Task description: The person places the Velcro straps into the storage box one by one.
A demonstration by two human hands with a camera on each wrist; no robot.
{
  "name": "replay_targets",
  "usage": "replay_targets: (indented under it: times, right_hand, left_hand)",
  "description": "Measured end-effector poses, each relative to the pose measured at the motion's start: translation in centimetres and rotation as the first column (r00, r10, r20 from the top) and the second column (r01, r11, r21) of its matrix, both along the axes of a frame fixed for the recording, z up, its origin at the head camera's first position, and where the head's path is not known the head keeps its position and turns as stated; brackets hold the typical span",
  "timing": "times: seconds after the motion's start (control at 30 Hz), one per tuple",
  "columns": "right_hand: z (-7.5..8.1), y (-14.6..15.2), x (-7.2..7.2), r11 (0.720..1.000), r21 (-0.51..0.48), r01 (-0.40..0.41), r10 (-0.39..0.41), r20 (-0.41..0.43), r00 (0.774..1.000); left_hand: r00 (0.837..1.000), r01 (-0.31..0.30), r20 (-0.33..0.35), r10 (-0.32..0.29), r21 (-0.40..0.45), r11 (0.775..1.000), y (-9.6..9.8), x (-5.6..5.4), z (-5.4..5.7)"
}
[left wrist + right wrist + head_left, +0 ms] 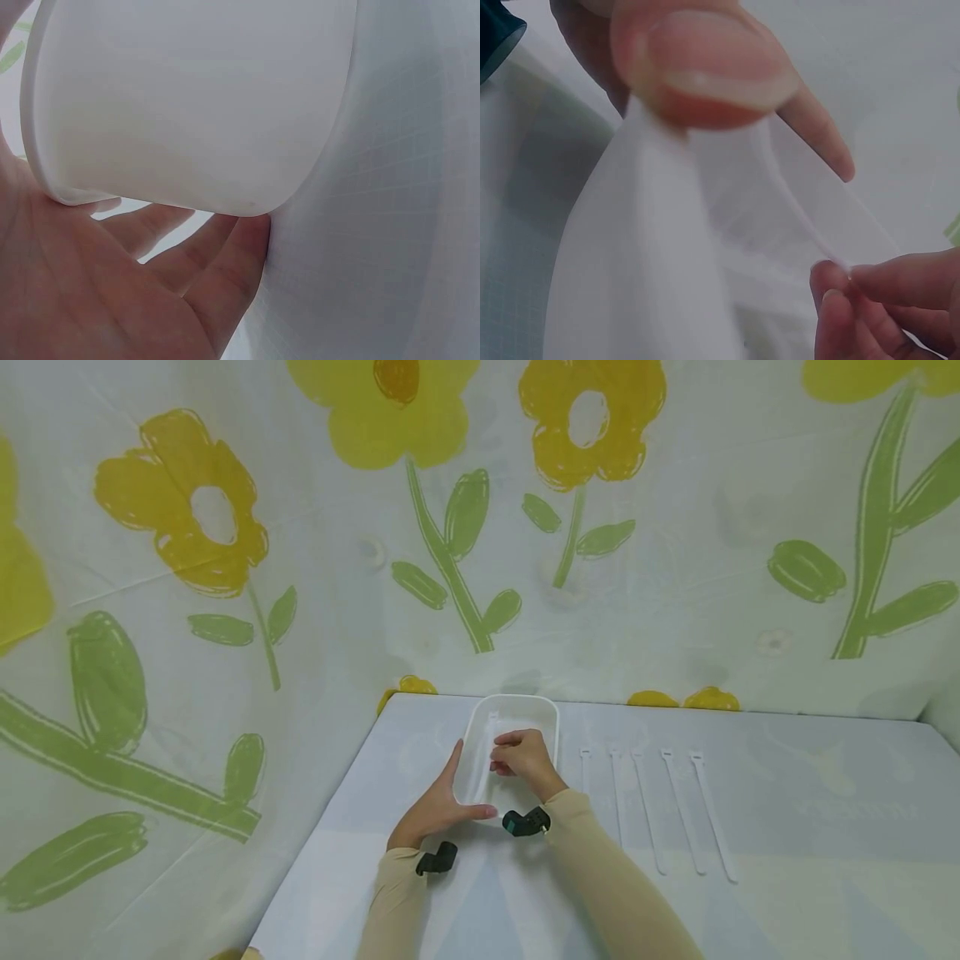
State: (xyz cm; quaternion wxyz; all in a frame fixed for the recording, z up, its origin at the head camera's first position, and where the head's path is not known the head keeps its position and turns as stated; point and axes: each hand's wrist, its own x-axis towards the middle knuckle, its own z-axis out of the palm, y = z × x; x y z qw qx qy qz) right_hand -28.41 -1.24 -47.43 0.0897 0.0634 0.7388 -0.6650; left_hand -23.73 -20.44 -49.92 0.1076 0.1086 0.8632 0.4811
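At the counter's [817, 793] back left, the tray [510, 792] is steadied by the left hand [442, 802]: grip wide, fingers laid along its side, thumb at the near rim. One tie [484, 768] lies lengthwise inside, by the left wall. That tie seems to be pinched by the right hand [523, 756]: grip narrow, thumb and index tips together, contact partly hidden. Five more ties [647, 802] are laid out right of the tray. Step, as judged: tie being set or adjusted in the tray. Next move probably calls for a clean release, then a fine pinch on the nearest tie.
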Motion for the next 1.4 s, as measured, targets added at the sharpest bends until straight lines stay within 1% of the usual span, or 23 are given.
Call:
replay_targets:
  times: [0.3,0.67,0.93,1.2,1.4]
  right_hand:
    - [-0.04,-0.11,0.07,1.0,0.02,0.009,-0.009,0.0,1.0]
    - [0.14,-0.06,0.1,1.0,0.014,0.007,-0.007,0.003,1.0]
    - [0.07,-0.15,0.19,1.0,0.017,0.004,-0.004,0.001,1.0]
    - [0.05,-0.12,0.16,1.0,0.027,-0.004,0.004,0.02,1.0]
    - [-0.16,-0.15,0.0,1.0,0.024,-0.012,0.011,0.02,1.0]
  left_hand:
    - [1.0,0.004,0.002,-0.004,-0.003,1.0,0.01,0.06,0.03]
    - [1.0,0.0,0.004,0.0,-0.009,1.0,0.07,0.05,0.2]
    - [1.0,-0.002,0.008,0.002,-0.005,1.0,0.08,0.12,0.07]
    - [1.0,0.002,0.015,-0.002,-0.021,1.0,0.06,-0.09,-0.11]
    - [1.0,0.002,0.026,-0.001,-0.043,0.999,0.12,-0.1,0.07]
